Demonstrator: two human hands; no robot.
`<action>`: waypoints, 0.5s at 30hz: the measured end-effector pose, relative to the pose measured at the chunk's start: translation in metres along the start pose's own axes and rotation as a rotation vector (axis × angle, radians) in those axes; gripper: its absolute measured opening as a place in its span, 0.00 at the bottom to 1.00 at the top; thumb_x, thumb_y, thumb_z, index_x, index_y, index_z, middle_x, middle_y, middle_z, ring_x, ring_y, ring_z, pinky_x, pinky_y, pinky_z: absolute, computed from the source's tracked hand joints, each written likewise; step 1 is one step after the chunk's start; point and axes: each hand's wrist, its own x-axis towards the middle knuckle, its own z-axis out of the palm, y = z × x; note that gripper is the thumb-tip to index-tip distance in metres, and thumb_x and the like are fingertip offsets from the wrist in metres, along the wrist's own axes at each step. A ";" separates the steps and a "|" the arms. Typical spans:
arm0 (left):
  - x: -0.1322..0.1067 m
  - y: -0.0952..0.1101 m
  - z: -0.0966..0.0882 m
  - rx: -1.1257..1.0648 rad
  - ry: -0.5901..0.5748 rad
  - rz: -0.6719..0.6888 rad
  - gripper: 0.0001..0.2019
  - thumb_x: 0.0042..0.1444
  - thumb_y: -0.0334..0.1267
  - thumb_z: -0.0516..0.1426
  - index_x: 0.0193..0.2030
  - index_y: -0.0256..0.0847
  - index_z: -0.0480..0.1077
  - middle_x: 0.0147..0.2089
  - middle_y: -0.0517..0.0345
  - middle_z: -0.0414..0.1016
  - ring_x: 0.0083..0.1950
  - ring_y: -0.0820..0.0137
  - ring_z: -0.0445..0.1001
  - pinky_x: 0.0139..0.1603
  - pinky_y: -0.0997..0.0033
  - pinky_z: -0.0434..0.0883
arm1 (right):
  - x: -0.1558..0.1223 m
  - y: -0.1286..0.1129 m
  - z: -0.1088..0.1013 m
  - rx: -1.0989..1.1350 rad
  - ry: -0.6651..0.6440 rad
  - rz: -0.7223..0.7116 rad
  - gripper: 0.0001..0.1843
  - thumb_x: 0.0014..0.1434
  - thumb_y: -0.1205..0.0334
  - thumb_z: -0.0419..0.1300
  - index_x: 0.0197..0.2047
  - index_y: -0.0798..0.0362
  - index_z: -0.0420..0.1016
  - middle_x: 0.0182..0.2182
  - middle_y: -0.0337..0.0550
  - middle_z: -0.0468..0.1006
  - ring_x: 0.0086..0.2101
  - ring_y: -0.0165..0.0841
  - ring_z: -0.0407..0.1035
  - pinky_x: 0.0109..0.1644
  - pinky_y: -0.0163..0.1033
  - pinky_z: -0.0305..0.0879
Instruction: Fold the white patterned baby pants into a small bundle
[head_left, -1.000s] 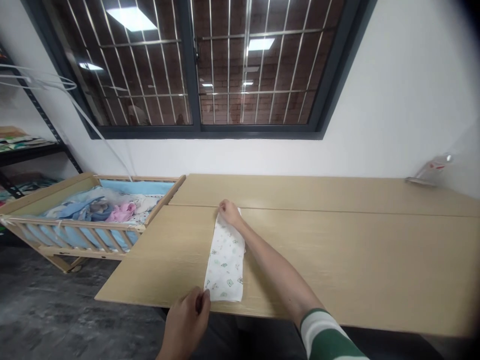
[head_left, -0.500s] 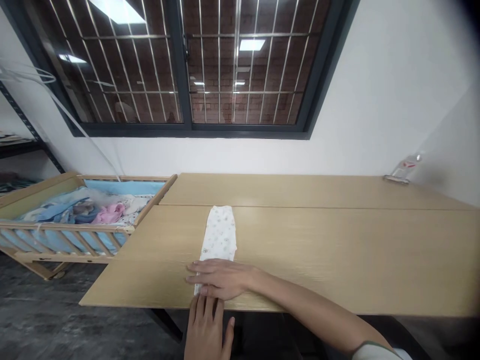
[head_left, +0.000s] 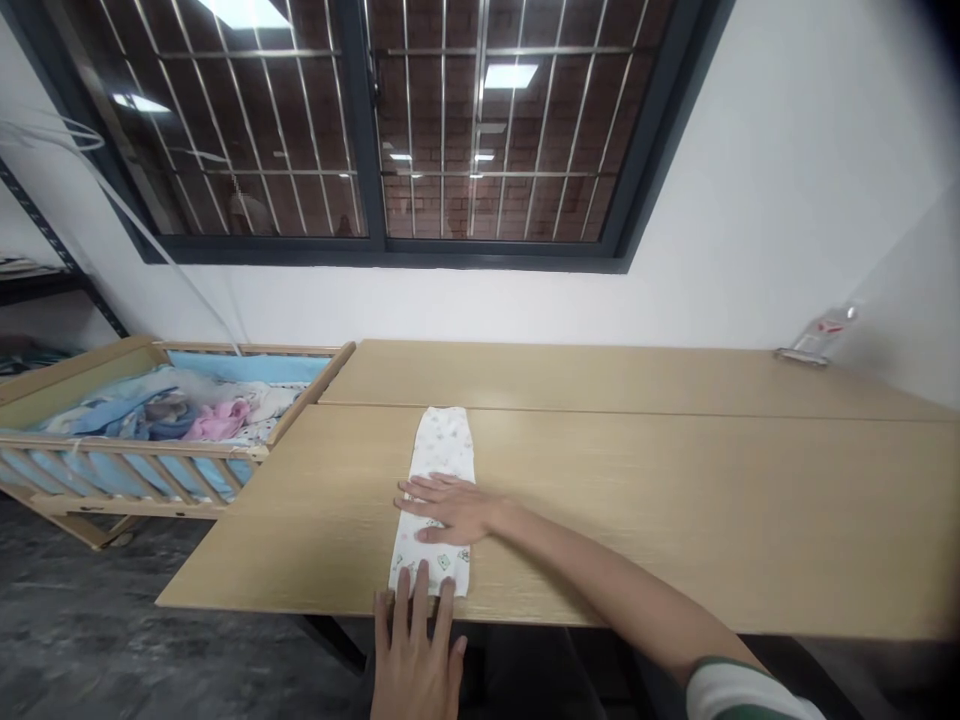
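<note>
A long folded white cloth [head_left: 442, 448] with small green prints lies lengthways on the wooden table [head_left: 675, 500], reaching from the near edge toward the middle seam. My right hand [head_left: 448, 505] lies flat and open across its middle, fingers pointing left. My left hand [head_left: 416, 650] is open too, its fingertips pressing the cloth's near end at the table edge. Neither hand holds anything.
A wooden baby cot [head_left: 150, 420] with blue, pink and white clothes stands left of the table. A plastic bottle [head_left: 817, 335] lies at the far right by the wall. A barred window [head_left: 390, 130] is ahead, and dark shelving [head_left: 37, 280] stands far left.
My right hand came back from the cloth's far end to the near end, then slid up to its middle. My left hand let go of the near corner and now lies flat on it.
</note>
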 end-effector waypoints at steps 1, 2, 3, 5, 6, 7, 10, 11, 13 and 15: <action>0.000 0.001 -0.001 0.004 -0.003 -0.002 0.30 0.59 0.37 0.59 0.70 0.44 0.64 0.71 0.40 0.64 0.70 0.41 0.63 0.65 0.37 0.62 | 0.004 0.008 -0.004 0.001 0.010 0.022 0.36 0.69 0.42 0.56 0.75 0.38 0.53 0.76 0.40 0.46 0.74 0.40 0.40 0.77 0.52 0.32; -0.001 0.002 -0.001 0.010 -0.004 -0.001 0.31 0.59 0.37 0.59 0.70 0.44 0.64 0.71 0.39 0.64 0.70 0.40 0.63 0.65 0.36 0.62 | 0.009 0.016 -0.008 -0.002 0.023 0.045 0.36 0.68 0.41 0.56 0.75 0.38 0.53 0.76 0.39 0.46 0.74 0.40 0.40 0.77 0.51 0.32; -0.001 0.002 -0.001 0.016 -0.005 0.001 0.31 0.59 0.37 0.59 0.70 0.43 0.64 0.71 0.39 0.64 0.70 0.40 0.63 0.64 0.35 0.62 | 0.013 0.025 -0.012 -0.009 0.038 0.069 0.36 0.68 0.41 0.56 0.75 0.38 0.54 0.76 0.39 0.47 0.74 0.40 0.40 0.77 0.51 0.32; -0.002 0.003 0.000 0.024 -0.008 0.011 0.31 0.59 0.37 0.59 0.70 0.42 0.64 0.71 0.38 0.64 0.69 0.39 0.63 0.63 0.34 0.63 | 0.022 0.042 -0.019 -0.036 0.065 0.119 0.36 0.69 0.40 0.54 0.75 0.38 0.54 0.76 0.39 0.46 0.74 0.40 0.39 0.77 0.51 0.32; -0.002 0.003 0.000 0.028 -0.011 0.014 0.31 0.58 0.37 0.60 0.70 0.42 0.64 0.71 0.38 0.64 0.69 0.39 0.63 0.62 0.35 0.64 | 0.026 0.051 -0.022 -0.054 0.076 0.140 0.35 0.69 0.39 0.53 0.75 0.39 0.53 0.76 0.39 0.46 0.74 0.40 0.38 0.77 0.51 0.31; -0.003 0.002 0.001 0.033 -0.014 0.016 0.32 0.58 0.38 0.60 0.70 0.42 0.64 0.71 0.38 0.65 0.69 0.39 0.63 0.62 0.35 0.65 | 0.030 0.060 -0.025 -0.073 0.089 0.159 0.35 0.70 0.39 0.51 0.75 0.39 0.53 0.76 0.39 0.45 0.74 0.41 0.37 0.77 0.52 0.30; -0.004 0.002 0.004 0.044 -0.023 0.010 0.31 0.59 0.41 0.60 0.70 0.43 0.64 0.70 0.38 0.65 0.69 0.40 0.64 0.60 0.36 0.68 | 0.041 0.085 -0.034 -0.114 0.127 0.197 0.35 0.70 0.40 0.50 0.75 0.41 0.54 0.76 0.41 0.45 0.74 0.41 0.37 0.77 0.53 0.29; -0.005 0.002 0.004 0.046 -0.023 0.007 0.31 0.59 0.42 0.60 0.70 0.44 0.64 0.70 0.38 0.65 0.68 0.40 0.64 0.60 0.36 0.69 | 0.044 0.093 -0.037 -0.120 0.147 0.212 0.34 0.70 0.40 0.51 0.75 0.42 0.56 0.75 0.41 0.46 0.74 0.41 0.38 0.77 0.53 0.30; -0.005 0.002 0.005 0.054 -0.026 0.007 0.31 0.59 0.42 0.60 0.70 0.44 0.64 0.70 0.38 0.65 0.68 0.41 0.65 0.60 0.37 0.69 | 0.049 0.107 -0.041 -0.126 0.194 0.250 0.34 0.69 0.42 0.54 0.74 0.42 0.59 0.75 0.42 0.48 0.74 0.42 0.40 0.77 0.52 0.33; -0.005 0.002 0.004 0.059 -0.030 0.009 0.32 0.59 0.43 0.61 0.70 0.44 0.63 0.70 0.38 0.65 0.68 0.41 0.65 0.60 0.37 0.69 | 0.053 0.119 -0.046 -0.135 0.235 0.275 0.33 0.69 0.42 0.54 0.73 0.44 0.60 0.74 0.43 0.50 0.74 0.43 0.41 0.77 0.51 0.35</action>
